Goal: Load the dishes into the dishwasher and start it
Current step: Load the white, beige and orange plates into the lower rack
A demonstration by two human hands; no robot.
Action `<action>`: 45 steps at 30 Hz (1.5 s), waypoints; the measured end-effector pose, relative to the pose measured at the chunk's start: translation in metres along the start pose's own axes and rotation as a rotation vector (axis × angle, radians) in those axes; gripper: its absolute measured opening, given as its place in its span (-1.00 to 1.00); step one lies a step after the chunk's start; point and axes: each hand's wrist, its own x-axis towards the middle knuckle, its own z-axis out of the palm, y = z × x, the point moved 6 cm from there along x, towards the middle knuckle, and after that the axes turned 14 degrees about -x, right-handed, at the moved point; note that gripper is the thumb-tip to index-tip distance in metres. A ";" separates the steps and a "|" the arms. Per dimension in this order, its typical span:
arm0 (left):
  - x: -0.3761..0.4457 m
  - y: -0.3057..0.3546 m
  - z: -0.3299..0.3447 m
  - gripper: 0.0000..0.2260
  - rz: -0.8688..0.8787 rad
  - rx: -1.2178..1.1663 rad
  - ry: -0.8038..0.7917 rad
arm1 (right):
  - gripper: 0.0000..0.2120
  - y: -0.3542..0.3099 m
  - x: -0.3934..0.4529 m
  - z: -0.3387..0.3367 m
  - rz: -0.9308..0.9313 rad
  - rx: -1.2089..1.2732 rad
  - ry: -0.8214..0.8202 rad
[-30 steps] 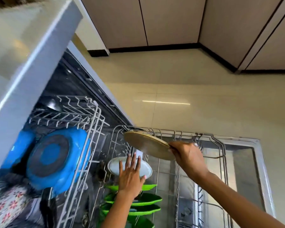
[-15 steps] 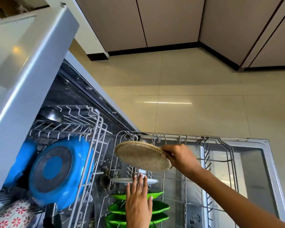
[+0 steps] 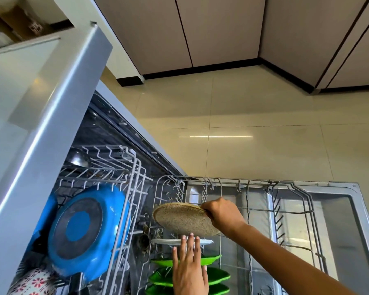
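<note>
Head view: loading step, not finished. Right hand (image 3: 221,216) pinches the speckled plate (image 3: 182,220) by its rim, held tilted over the lower rack (image 3: 285,211) near its far-left corner, above the white plate (image 3: 164,241) and green plates (image 3: 213,275) already slotted. Left hand (image 3: 190,269) flat, fingers straight, holding nothing, fingertips at the white plate. Next, I'd judge: stand the plate on edge, drop it between free tines.

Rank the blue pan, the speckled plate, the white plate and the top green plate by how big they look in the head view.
1. Blue pan
2. Speckled plate
3. White plate and top green plate: both edge-on and partly hidden by the left hand, so unranked.
</note>
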 end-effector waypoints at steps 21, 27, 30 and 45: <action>0.003 0.012 -0.005 -0.19 -0.078 -0.017 0.003 | -0.63 0.014 -0.026 0.017 0.213 0.003 -0.080; -0.005 0.018 -0.018 -0.30 -0.063 0.073 0.044 | -0.76 0.019 -0.088 -0.012 0.285 0.212 0.217; -0.031 0.036 -0.033 -0.43 -0.057 0.084 0.063 | -0.80 0.004 -0.114 -0.031 0.217 0.266 0.300; -0.434 0.177 -0.306 -0.68 -0.072 -0.115 0.697 | -0.88 -0.210 -0.399 -0.268 -0.271 0.278 0.366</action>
